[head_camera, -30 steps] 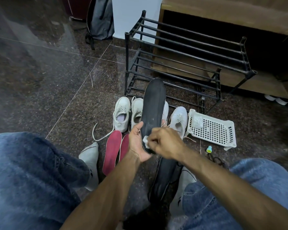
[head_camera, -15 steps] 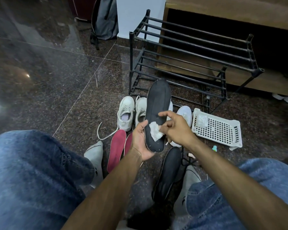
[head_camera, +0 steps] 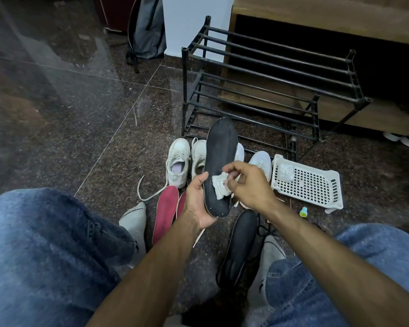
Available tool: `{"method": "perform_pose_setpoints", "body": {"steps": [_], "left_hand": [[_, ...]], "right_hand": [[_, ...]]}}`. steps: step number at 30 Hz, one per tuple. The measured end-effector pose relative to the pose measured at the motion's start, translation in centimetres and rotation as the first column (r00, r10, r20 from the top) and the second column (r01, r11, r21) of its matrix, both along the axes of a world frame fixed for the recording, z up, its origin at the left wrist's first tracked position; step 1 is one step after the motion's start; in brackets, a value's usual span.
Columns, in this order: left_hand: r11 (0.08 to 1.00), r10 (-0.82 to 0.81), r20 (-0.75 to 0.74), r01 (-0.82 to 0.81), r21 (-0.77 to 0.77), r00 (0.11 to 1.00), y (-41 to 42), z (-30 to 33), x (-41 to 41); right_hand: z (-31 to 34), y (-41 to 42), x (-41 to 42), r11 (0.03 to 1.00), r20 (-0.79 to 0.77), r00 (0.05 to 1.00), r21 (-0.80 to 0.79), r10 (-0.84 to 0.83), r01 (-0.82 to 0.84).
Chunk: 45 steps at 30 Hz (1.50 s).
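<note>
The left hand [head_camera: 196, 199] is gripping a black insole [head_camera: 221, 149] by its heel end, the palm cupping the underside and the thumb lying along the left edge. The insole is being held above the floor [head_camera: 104, 138], its toe pointing away toward the rack [head_camera: 269, 90], and it is hiding part of the white shoes [head_camera: 178, 161] behind it. The right hand [head_camera: 248, 185] is pinching a crumpled white wipe [head_camera: 219, 186] between thumb and fingertips and is pressing it against the insole's lower half, just above the heel. Pale specks are showing on the black surface near the heel.

Below the hands, another insole [head_camera: 240, 244], also black, is lying on the dark speckled floor between the person's socked feet. Two red insoles [head_camera: 165, 213] are lying side by side to its left, the right one partly hidden by the left wrist. The white shoes are sitting in a row in front of the rack, and a loose lace is trailing from the leftmost one. A white basket [head_camera: 309, 185] is lying just right of the shoes, with a small bottle [head_camera: 304, 211] near its front edge. A grey backpack [head_camera: 149, 31] is leaning by the wall at the back, and knees in blue jeans are filling both lower corners
</note>
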State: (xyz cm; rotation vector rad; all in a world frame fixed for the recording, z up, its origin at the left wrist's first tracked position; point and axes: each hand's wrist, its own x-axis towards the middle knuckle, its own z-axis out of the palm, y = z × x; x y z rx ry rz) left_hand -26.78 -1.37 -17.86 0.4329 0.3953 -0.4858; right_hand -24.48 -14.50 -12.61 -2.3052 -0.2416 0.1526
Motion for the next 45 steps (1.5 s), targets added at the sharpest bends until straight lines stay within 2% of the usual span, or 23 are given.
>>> {"method": "perform_pose_setpoints", "body": {"steps": [1, 4, 5, 6, 8, 11, 15, 17, 23, 26, 29, 32, 36, 38, 41, 45], "left_hand": [[1.0, -0.001, -0.002, 0.001, -0.001, 1.0, 0.0, -0.1, 0.0], [1.0, -0.022, 0.009, 0.022, -0.002, 1.0, 0.0, -0.1, 0.0], [1.0, -0.027, 0.013, 0.027, 0.001, 1.0, -0.1, 0.0, -0.1], [0.999, -0.032, 0.016, 0.032, 0.002, 0.999, -0.2, 0.0, -0.1], [0.999, -0.042, 0.011, 0.042, 0.002, 0.999, -0.4, 0.0, -0.2], [0.999, -0.036, 0.018, 0.036, 0.018, 0.999, -0.3, 0.0, -0.1], [0.996, -0.039, 0.044, 0.035, 0.087, 0.998, -0.5, 0.3, -0.1], [0.99, -0.05, 0.062, 0.041, 0.138, 0.997, -0.6, 0.3, -0.1], [0.947, -0.002, 0.054, -0.015, 0.321, 0.999, -0.5, 0.3, -0.2], [0.919, 0.044, 0.035, -0.054, 0.39, 0.998, -0.6, 0.2, 0.1], [0.914, 0.08, 0.009, -0.077, 0.399, 0.997, -0.5, 0.0, 0.4], [0.897, 0.083, 0.016, -0.081, 0.435, 0.996, -0.5, 0.1, 0.4], [0.873, 0.095, 0.064, -0.114, 0.473, 0.993, -0.8, 0.0, 0.5], [0.877, 0.108, 0.08, -0.133, 0.463, 0.991, -0.9, -0.2, 0.6], [0.88, 0.121, 0.07, -0.14, 0.454, 0.99, -1.0, -0.2, 0.5], [0.897, 0.113, -0.023, -0.092, 0.433, 0.993, -0.8, -0.5, 0.5]], "right_hand": [[0.1, -0.1, 0.1, 1.0, -0.023, 1.0, 0.0, 0.015, -0.015], [0.1, -0.4, 0.1, 0.953, -0.017, 0.992, -0.278, 0.125, -0.125], [0.1, -0.4, 0.1, 0.944, 0.009, 0.993, -0.314, 0.115, -0.106], [0.0, -0.4, 0.2, 0.956, 0.032, 0.997, -0.286, 0.076, -0.064], [0.1, -0.4, 0.4, 0.994, 0.04, 0.999, -0.11, -0.01, 0.014], [0.5, -0.4, 0.5, 0.988, -0.049, 0.997, 0.137, -0.063, 0.069], [0.0, -0.1, 0.4, 0.951, -0.21, 0.977, 0.294, -0.036, 0.098], [-0.3, 0.0, 0.6, 0.953, -0.242, 0.969, 0.283, -0.037, 0.107], [-1.0, -0.3, 1.1, 0.982, -0.191, 0.979, 0.163, -0.067, 0.099], [-1.0, -0.7, 1.2, 0.971, -0.208, 0.971, 0.177, -0.121, 0.159], [-0.2, -1.0, 1.2, 0.932, -0.276, 0.948, 0.276, -0.158, 0.235], [0.1, -1.0, 1.3, 0.901, -0.309, 0.927, 0.304, -0.213, 0.308], [0.1, -0.6, 1.2, 0.771, -0.459, 0.835, 0.397, -0.302, 0.498], [-0.2, -0.5, 0.8, 0.816, -0.51, 0.805, 0.297, -0.302, 0.495], [-0.9, -0.2, 0.2, 0.897, -0.497, 0.82, 0.167, -0.282, 0.41], [-0.6, -0.1, 0.6, 0.832, -0.453, 0.838, 0.301, -0.304, 0.465]]}}
